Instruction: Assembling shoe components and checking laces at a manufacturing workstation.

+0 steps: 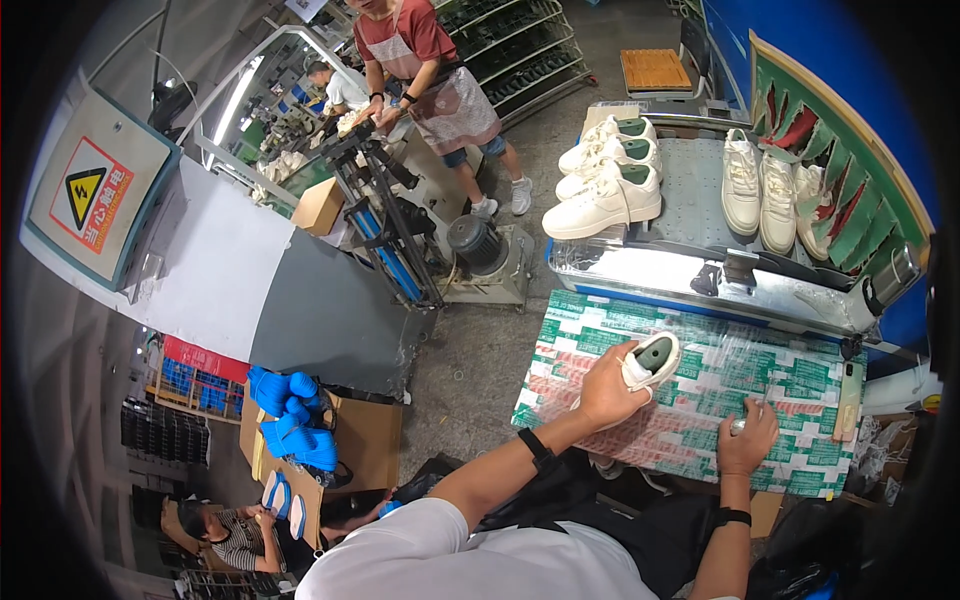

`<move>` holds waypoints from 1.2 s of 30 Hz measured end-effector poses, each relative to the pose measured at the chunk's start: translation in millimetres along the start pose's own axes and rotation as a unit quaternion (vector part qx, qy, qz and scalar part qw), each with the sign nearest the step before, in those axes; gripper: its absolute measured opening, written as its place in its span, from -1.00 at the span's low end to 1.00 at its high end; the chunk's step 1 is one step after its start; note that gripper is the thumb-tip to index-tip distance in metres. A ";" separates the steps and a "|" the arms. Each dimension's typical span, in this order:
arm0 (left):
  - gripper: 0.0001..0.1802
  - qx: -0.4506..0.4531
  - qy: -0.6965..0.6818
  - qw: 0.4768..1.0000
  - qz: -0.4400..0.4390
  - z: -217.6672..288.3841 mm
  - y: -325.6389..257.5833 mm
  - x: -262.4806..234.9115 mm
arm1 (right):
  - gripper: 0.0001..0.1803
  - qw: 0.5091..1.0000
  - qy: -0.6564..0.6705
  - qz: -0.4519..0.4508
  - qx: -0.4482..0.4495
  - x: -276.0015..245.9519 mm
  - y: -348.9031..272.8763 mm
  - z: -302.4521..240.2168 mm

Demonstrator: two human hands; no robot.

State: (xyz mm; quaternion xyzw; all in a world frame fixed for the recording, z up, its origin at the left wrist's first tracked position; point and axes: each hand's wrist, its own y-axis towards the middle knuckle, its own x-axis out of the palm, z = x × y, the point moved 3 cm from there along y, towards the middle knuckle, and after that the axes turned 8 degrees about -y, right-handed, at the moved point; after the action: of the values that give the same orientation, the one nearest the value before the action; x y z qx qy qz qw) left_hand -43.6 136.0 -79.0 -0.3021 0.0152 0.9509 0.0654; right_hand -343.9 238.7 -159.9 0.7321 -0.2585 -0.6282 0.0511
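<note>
My left hand (612, 388) is closed round a white sneaker (655, 352), holding it over the table with its dark green inside facing up. The hand covers much of the shoe's body. To the right, my right hand (752, 442) is curled round a small silvery object (738, 427), close above the tabletop. Too little of that object shows to tell its kind. Under both hands lies a table covering (560, 340) printed in green, white and red.
Beyond the table, a conveyor (690, 180) carries white sneakers (605, 200) on its left and more sneakers (742, 185) on its right. A phone-like slab (849, 400) lies at the table's right edge. A person (430, 70) stands at a machine; another sits lower left near blue-wrapped shoes (295, 420).
</note>
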 end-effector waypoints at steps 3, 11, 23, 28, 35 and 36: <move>-0.10 0.025 -0.011 1.000 0.015 -2.6 4.0 1.6 | -0.51 1.000 -0.001 -0.004 0.009 2.0 0.7 2.7; -0.15 0.052 0.000 0.998 0.033 -0.3 7.3 3.4 | -0.53 1.000 0.001 -0.005 0.013 2.6 3.6 4.6; -0.12 0.054 0.001 0.998 0.032 -0.8 3.8 3.5 | -0.54 1.000 0.003 -0.003 0.007 1.8 1.5 5.0; -0.11 0.045 0.001 0.999 0.028 -1.0 1.1 5.7 | -0.54 1.000 0.006 -0.011 0.012 -1.0 0.3 6.7; -0.04 0.005 -0.057 0.998 0.015 -2.6 4.6 4.7 | -0.54 1.000 0.002 0.018 -0.008 -0.3 4.6 2.5; -0.03 0.007 -0.042 0.999 0.018 -1.4 5.3 2.4 | -0.54 1.000 0.005 0.015 -0.004 1.7 7.5 -1.7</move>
State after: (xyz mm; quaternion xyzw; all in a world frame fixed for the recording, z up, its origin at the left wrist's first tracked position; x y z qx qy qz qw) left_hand -45.4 130.9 -81.6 -0.2613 0.0247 0.9636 0.0513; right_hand -344.5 231.1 -158.1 0.7312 -0.2665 -0.6245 0.0652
